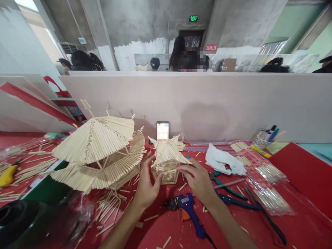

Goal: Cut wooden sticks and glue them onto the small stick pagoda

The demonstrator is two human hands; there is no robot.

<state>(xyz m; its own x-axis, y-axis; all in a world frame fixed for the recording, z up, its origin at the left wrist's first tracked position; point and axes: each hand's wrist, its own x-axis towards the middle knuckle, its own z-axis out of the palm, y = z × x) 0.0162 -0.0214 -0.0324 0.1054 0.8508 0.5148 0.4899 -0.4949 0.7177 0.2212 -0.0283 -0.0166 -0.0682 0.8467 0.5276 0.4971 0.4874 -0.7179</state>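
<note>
A small pavilion model (168, 151) made of wooden sticks stands upright on the red table in front of me. My left hand (147, 185) is closed on its left side, thumb at the front and fingers behind. With fingertips pinched at its front right, my right hand (199, 177) holds a short wooden stick (169, 170) crosswise against the model's open front, below the roof. Whether that stick touches the posts, I cannot tell. Just below the hands lies a blue glue gun (190, 209) with an orange trigger and a small red light.
To the left stands a larger two-tiered stick pavilion (95, 148). Loose sticks (110, 207) are scattered around it. Pliers (230, 188), bagged sticks (267, 186), a white cloth (224, 159) and a pen basket (261, 138) are on the right. A lit phone (163, 131) leans against the white partition (202, 103).
</note>
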